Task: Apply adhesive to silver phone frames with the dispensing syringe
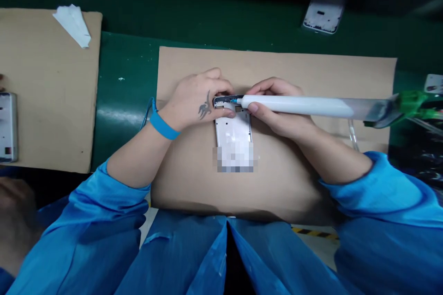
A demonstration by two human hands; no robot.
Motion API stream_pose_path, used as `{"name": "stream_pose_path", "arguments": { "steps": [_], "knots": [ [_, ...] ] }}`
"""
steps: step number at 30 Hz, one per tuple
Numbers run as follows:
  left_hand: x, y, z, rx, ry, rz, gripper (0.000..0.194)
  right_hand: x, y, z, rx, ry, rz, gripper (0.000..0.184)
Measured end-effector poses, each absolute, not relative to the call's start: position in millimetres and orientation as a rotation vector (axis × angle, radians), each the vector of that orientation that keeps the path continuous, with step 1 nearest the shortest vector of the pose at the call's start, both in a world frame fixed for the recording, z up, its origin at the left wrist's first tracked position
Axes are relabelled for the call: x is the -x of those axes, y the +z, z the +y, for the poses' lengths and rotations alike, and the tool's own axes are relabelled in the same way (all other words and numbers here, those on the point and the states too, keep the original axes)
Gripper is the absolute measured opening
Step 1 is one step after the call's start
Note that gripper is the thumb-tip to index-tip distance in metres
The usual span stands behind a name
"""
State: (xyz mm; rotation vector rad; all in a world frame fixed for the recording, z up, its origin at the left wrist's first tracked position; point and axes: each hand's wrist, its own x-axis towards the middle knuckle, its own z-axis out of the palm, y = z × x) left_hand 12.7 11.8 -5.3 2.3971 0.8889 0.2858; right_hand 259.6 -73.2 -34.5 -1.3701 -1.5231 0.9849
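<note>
A white phone frame (233,136) lies on a sheet of cardboard in front of me, its lower end blurred by pixel blocks. My left hand (204,97), a blue band on its wrist, grips the frame's top left end, fingers at the far edge and thumb over the inner face. Between the thumb and fingers of my right hand (277,101) is a dispensing syringe (297,105) filled with white material, held almost level. Its blue needle tip points left at the dark top strip of the frame; whether it touches cannot be made out.
The cardboard sheet (297,179) rests on a green table (128,69). Another cardboard (44,115) at left bears a paper scrap (74,25) and a phone frame (7,126). More frames (321,14) stand at the back. Someone else's blurred hand (17,221) shows at lower left.
</note>
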Motion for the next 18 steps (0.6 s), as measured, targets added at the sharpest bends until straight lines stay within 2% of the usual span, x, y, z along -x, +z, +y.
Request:
{"name": "stream_pose_path", "arguments": {
  "steps": [4, 18],
  "knots": [
    [-13.8, -8.5, 13.8, -2.395, 0.285, 0.883, 0.044, -256.1, -34.1, -75.7, 1.411, 0.911, -1.551, 0.046],
    [-13.2, -11.0, 13.3, -2.401, 0.279, 0.874, 0.048, -254.2, -34.1, -74.5, 1.451, 0.885, -1.561, 0.042]
  ]
}}
